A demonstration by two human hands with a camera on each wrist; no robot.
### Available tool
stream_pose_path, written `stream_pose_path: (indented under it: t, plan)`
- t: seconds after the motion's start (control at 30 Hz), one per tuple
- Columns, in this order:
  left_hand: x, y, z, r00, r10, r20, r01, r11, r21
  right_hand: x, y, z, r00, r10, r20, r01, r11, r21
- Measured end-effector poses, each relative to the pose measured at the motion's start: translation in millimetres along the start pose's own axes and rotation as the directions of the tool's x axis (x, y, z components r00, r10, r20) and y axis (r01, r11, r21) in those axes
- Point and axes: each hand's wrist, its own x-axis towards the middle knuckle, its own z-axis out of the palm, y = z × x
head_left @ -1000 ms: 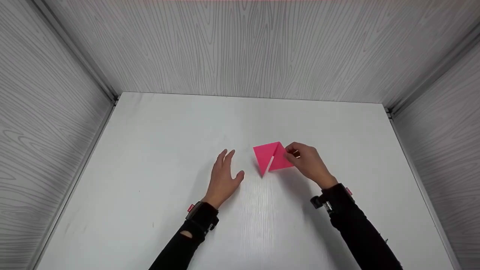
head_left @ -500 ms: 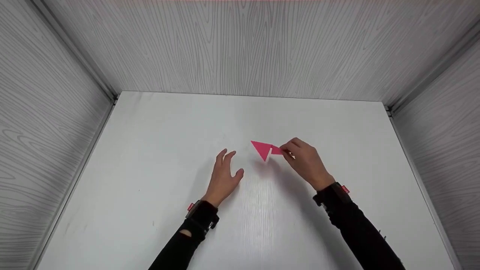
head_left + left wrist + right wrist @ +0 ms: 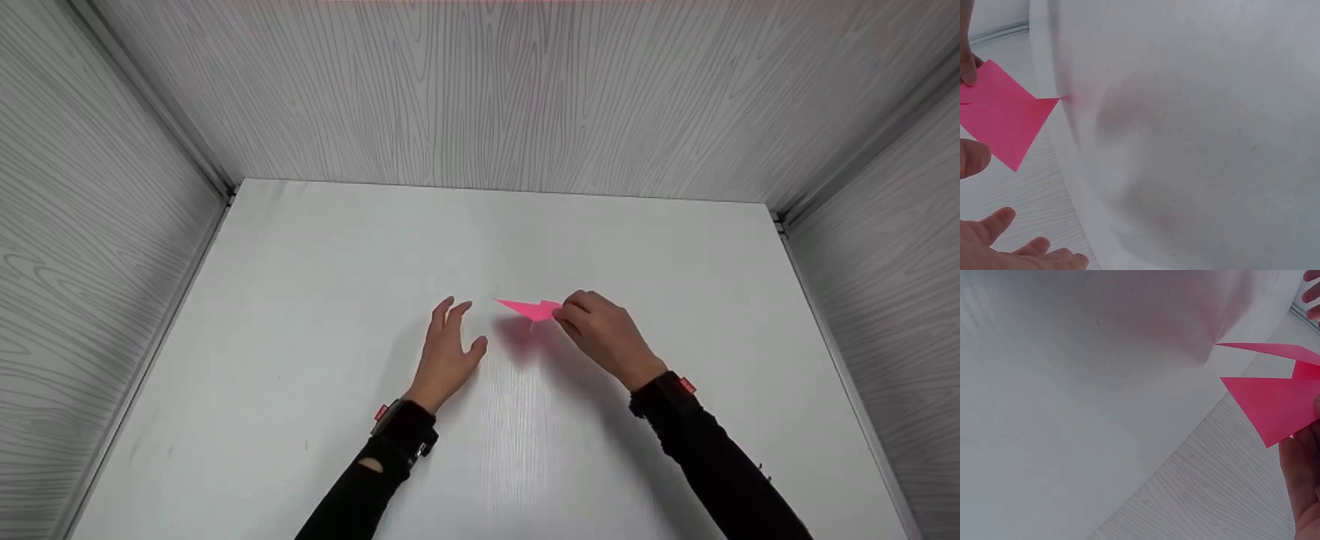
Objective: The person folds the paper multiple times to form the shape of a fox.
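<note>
Pinched between the thumb and fingers of my right hand is a piece of folded pink paper. It is held up near the middle of the white table and looks almost edge-on in the head view. The right wrist view shows two pointed flaps of the pink paper with a gap between them. One tip comes close to the table surface in the left wrist view. To the left of the paper, my left hand is apart from it, its fingers spread and holding nothing.
The white table is bounded by a wood-grain panel at the back. Similar panels stand at the left and right. Black bands with cameras sit on both wrists.
My right hand has lifted and tilted the pink paper, turning it from its broad face to nearly edge-on, and shifted slightly left. The left hand has stayed in place.
</note>
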Motion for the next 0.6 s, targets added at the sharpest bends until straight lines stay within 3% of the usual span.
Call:
stream_pose_path:
  t: [0.13,0.33,0.6]
  plan:
    - [-0.2,-1.0,1.0,1.000,0.009,-0.003,-0.009,1.000,-0.006,-4.9,0,0,0.999,-0.041,0.026,0.041,0.999,0.029]
    - [-0.3,-1.7,2.7,1.000,0.015,-0.001,-0.015,1.000,0.013,-13.6,0,4,0.992,-0.050,0.114,0.042,0.996,0.075]
    - [-0.1,-2.9,3.3,1.000,0.029,0.004,-0.029,0.999,0.015,-21.8,0,6,0.959,-0.004,0.282,-0.039,0.989,0.146]
